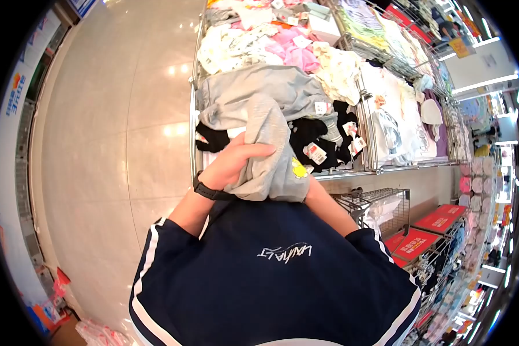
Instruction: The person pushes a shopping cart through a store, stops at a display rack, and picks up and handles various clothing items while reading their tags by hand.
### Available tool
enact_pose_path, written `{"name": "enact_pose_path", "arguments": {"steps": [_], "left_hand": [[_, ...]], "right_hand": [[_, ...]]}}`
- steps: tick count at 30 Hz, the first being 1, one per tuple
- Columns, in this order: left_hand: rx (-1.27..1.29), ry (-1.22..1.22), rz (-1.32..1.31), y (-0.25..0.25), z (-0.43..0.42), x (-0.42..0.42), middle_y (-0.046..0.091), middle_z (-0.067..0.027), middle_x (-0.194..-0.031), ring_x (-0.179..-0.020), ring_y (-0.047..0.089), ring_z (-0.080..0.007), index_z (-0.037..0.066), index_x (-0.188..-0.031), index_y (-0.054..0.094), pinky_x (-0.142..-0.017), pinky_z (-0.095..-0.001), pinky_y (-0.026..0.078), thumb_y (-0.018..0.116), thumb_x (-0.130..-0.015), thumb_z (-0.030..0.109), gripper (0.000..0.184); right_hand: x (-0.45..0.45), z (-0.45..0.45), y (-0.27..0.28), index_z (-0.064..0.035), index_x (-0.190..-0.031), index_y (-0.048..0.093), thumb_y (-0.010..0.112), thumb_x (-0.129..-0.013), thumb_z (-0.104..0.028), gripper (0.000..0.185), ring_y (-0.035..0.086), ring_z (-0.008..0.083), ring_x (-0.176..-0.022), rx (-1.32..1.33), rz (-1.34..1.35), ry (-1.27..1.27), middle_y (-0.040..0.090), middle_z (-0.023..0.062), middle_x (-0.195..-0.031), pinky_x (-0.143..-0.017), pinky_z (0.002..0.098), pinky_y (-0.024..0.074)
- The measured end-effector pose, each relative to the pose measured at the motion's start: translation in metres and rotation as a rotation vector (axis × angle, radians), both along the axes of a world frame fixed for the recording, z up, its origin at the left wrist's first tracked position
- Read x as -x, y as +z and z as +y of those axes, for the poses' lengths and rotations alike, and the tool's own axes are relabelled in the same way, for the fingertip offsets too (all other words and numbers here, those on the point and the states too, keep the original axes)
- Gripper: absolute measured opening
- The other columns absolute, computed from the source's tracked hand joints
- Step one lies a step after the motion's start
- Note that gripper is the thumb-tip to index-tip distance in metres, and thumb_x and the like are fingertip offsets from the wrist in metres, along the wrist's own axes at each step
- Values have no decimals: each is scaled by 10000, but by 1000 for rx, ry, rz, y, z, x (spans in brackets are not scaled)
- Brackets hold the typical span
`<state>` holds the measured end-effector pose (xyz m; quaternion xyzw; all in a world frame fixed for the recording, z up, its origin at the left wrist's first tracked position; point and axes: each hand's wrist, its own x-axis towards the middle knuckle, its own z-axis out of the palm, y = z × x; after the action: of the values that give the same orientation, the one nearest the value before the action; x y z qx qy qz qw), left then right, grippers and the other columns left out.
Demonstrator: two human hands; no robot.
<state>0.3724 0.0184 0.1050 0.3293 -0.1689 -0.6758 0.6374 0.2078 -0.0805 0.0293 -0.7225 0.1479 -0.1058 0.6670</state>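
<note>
A grey garment [271, 124] with a small yellow print is bunched in front of my chest. My left hand [230, 164], with a black watch on its wrist, is closed on its left side, the thumb lying across the cloth. My right forearm runs up to the garment's lower right edge, where the cloth covers the hand; its fingers are hidden. Just beyond lies more grey clothing [259, 86] with a white tag, spread over the pile; I cannot tell whether it is joined to the held piece. Black clothes [309, 135] with white-and-red tags lie to the right.
The metal-framed display bin [194, 86] holds pink clothing [294, 49] and cream clothing [337, 72] farther back. Another bin of white shirts [406, 135] adjoins it at right. Below stands a wire basket [395, 202] near red signs [415, 242]. Tiled floor [109, 144] stretches along the left.
</note>
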Motion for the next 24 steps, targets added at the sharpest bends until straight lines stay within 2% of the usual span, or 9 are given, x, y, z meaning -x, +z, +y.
{"name": "enact_pose_path", "arguments": {"steps": [2, 5, 11, 12, 13, 16, 19, 20, 24], "left_hand": [[-31, 18, 100, -8, 8, -5, 626, -117, -1137, -1024, 622, -217, -21, -1257, 508, -901, -340, 498, 595, -819, 34, 450], [-50, 79, 193, -21, 17, -20, 623, -127, -1142, -1025, 621, -233, -30, -1253, 509, -913, -356, 494, 585, -809, 54, 459], [119, 209, 143, -32, 25, -24, 602, -153, -1205, -1108, 584, -260, -72, -1283, 482, -997, -367, 436, 560, -815, 81, 499], [162, 177, 234, -33, 26, -28, 602, -148, -1216, -1123, 572, -226, -61, -1280, 491, -985, -350, 433, 558, -831, 53, 468], [167, 220, 248, -33, 27, -28, 594, -153, -1227, -1129, 569, -233, -61, -1290, 479, -987, -357, 432, 554, -835, 62, 478], [191, 282, 319, -26, 28, -31, 545, -163, -1287, -1154, 549, -265, -52, -1314, 439, -1005, -383, 420, 536, -854, 108, 496], [232, 374, 257, -19, 25, -37, 531, -148, -1292, -1179, 527, -260, -27, -1303, 439, -1019, -385, 407, 531, -861, 113, 473], [211, 411, 221, -25, 27, -40, 526, -136, -1283, -1196, 510, -251, -3, -1305, 431, -1021, -379, 401, 533, -866, 115, 466], [137, 354, 201, -34, 26, -36, 530, -115, -1271, -1175, 513, -211, 16, -1320, 422, -1001, -345, 408, 565, -899, 188, 476]], "right_hand": [[9, -12, 9, -62, -1336, 482, 583, -906, -230, 472, 489, 232, -1238, 284, 69, 131, 543, 89, -1319, -1086, 359, 343], [20, -32, 41, -53, -1338, 474, 598, -889, -230, 499, 485, 236, -1244, 572, 106, 168, 537, 92, -1328, -1086, 362, 341], [37, -28, 88, -18, -1342, 449, 660, -834, -229, 589, 495, 232, -1233, 1137, 106, -52, 533, 100, -1328, -1068, 370, 357], [38, -26, 90, -12, -1342, 445, 670, -825, -229, 605, 497, 232, -1232, 1212, 108, -90, 533, 102, -1328, -1066, 371, 360], [41, -23, 94, -6, -1343, 441, 681, -816, -229, 621, 499, 231, -1230, 1246, 106, -124, 532, 103, -1328, -1063, 372, 363], [47, -21, 96, 12, -1345, 428, 712, -789, -229, 669, 504, 230, -1225, 1085, 125, -212, 530, 107, -1328, -1054, 376, 371], [54, -23, 92, 17, -1330, 442, 775, -719, -196, 728, 516, 225, -1208, 475, 125, -338, 547, 110, -1307, -1037, 371, 382], [54, -22, 92, 18, -1327, 446, 738, -769, -156, 654, 505, 221, -1217, 391, 102, -362, 529, 122, -1324, -1023, 354, 393], [40, -23, 84, -51, -1311, 501, 728, -737, -209, 637, 533, 239, -1178, 523, 106, -425, 550, 129, -1290, -973, 354, 432]]}}
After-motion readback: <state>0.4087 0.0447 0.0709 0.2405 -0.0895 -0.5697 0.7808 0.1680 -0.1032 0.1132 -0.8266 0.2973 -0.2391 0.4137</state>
